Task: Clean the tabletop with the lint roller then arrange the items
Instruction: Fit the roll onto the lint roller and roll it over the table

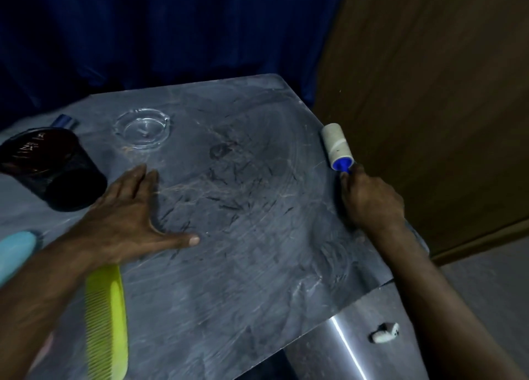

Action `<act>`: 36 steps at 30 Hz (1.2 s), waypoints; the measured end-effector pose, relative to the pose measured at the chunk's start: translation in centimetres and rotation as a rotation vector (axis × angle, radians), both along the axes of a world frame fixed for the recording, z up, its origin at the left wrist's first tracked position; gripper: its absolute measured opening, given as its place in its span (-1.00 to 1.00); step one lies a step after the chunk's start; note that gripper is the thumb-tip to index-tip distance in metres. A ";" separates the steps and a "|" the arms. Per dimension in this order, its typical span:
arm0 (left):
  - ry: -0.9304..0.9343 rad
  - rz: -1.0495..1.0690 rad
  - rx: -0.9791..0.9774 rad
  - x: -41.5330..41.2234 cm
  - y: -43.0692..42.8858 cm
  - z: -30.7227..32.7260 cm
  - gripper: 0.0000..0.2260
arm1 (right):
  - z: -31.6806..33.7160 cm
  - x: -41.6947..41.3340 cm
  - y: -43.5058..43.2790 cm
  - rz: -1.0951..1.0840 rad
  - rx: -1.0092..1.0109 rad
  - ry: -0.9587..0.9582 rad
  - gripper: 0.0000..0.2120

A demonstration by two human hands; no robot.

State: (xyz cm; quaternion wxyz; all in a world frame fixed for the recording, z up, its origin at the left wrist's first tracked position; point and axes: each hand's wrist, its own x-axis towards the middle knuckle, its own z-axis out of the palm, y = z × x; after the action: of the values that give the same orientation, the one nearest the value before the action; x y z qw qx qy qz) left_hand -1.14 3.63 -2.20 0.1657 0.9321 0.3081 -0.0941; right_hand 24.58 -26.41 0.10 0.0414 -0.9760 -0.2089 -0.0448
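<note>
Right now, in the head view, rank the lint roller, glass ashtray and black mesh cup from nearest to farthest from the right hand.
1. lint roller: gripped by the right hand, at the right edge.
2. glass ashtray: back, left of centre.
3. black mesh cup: far left.
</note>
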 end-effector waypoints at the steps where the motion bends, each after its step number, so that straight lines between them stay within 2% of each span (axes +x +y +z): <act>1: 0.002 -0.002 0.003 0.0 0.0 0.0 0.55 | 0.1 0.2 -0.3 -0.010 -0.009 0.009 -0.54; 4: 0.009 -0.009 0.015 0.0 0.1 -0.1 0.55 | 0.3 0.3 -0.7 -0.001 -0.028 0.029 -0.50; 8: -0.006 -0.008 -0.002 -0.1 0.0 -0.1 0.56 | 0.1 0.0 0.0 0.018 -0.024 0.007 -0.56; 14: -0.018 -0.013 -0.009 -0.2 -0.2 0.2 0.57 | -0.2 -2.3 2.8 0.219 -0.078 -0.096 -0.60; 21: -0.024 -0.008 -0.033 -0.5 -0.2 0.2 0.55 | -0.2 -5.6 7.2 0.322 0.001 0.126 -0.55; 36: -0.054 0.019 -0.016 -0.4 0.0 -0.5 0.49 | -1.1 -15.4 12.8 0.554 -0.055 -0.007 -0.51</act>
State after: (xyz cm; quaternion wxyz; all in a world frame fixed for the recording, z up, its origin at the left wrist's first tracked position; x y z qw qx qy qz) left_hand -1.58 3.59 -2.74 0.1821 0.9301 0.3114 -0.0698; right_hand 9.20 -13.57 -0.98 0.0248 -0.8823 -0.4692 -0.0293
